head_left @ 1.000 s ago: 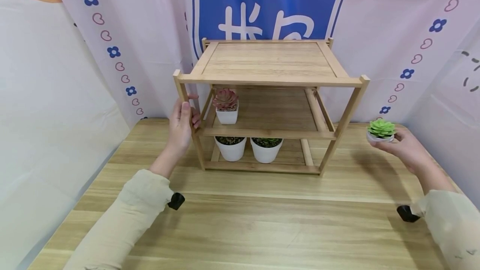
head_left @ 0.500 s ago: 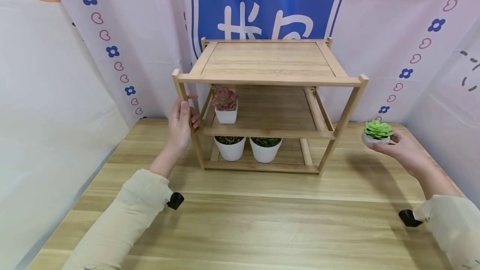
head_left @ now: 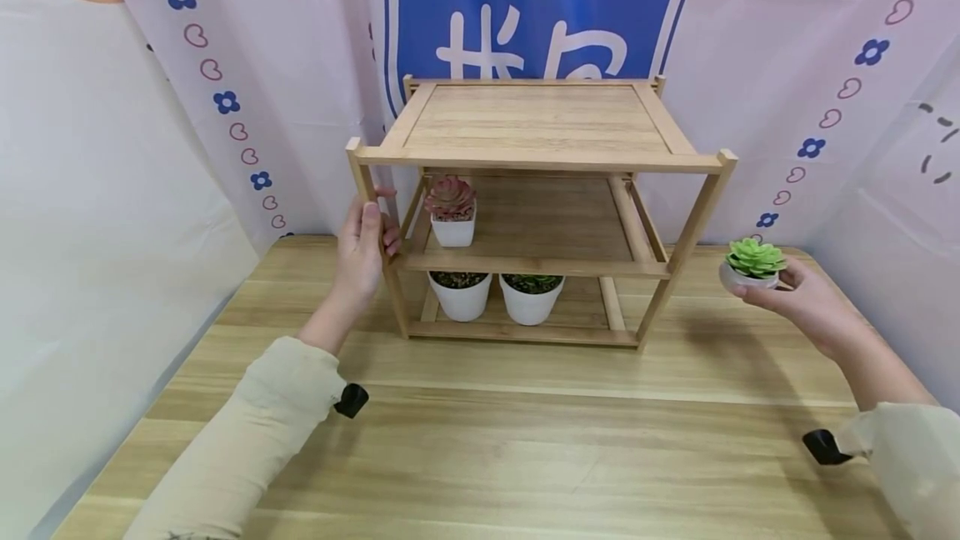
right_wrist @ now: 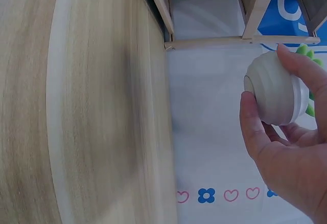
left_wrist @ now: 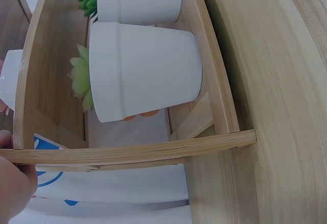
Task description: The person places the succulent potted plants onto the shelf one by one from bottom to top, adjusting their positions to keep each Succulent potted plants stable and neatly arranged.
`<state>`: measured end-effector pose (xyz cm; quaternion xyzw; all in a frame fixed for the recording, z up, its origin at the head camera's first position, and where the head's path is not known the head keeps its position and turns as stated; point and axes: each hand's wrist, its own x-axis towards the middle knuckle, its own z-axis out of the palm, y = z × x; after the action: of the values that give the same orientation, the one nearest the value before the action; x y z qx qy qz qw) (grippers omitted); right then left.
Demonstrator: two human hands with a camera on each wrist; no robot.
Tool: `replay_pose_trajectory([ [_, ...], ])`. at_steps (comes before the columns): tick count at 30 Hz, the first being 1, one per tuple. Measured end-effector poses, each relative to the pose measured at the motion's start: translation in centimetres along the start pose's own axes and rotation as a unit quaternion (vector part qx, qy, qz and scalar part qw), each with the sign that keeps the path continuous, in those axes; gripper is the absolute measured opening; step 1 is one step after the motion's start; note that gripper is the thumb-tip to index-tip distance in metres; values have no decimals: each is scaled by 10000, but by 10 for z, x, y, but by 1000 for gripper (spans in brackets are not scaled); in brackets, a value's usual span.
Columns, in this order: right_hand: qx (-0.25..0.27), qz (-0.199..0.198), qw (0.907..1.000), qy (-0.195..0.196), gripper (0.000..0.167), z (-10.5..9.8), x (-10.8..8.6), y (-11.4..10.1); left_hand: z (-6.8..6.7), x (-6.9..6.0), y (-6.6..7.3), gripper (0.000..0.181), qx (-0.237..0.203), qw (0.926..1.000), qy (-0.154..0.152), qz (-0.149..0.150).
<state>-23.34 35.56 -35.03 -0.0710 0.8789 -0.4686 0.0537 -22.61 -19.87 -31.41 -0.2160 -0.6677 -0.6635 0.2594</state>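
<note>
My left hand grips the left front post of a three-tier wooden shelf rack. To the right of the rack, my right hand holds a small potted succulent above the table. In the right wrist view, thumb and fingers curl round its rounded white pot. A pink succulent in a white square pot stands at the left of the middle tier. On the bottom tier are two white round pots; the left wrist view shows green leaves on them.
The rack stands on a wood-grain table, near a printed curtain with a blue panel behind it. White sheeting hangs at the left side. A black wrist device sits below each sleeve.
My right hand has shifted slightly left, towards the rack, with the green succulent in it. My left hand keeps its hold on the post.
</note>
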Motion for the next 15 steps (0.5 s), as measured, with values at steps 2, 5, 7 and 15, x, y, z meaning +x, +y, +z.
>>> replay_pose_trajectory([
  [2, -29, 36, 10000, -27, 69, 1, -1, -3, 0, 0, 0, 47, -13, 10000, -35, 18],
  [5, -76, 85, 9999, -84, 75, 2, -3, -7, -1, 1, 0, 46, -2, 10000, -55, 35],
  [7, -104, 112, 9998, -107, 77, 3, -4, -10, -1, 1, 0, 48, 19, 10000, -54, 30],
  [15, 45, -198, 9998, 4, 57, 4, -11, -17, 0, 0, 1, 52, 15, 10000, -22, -16],
])
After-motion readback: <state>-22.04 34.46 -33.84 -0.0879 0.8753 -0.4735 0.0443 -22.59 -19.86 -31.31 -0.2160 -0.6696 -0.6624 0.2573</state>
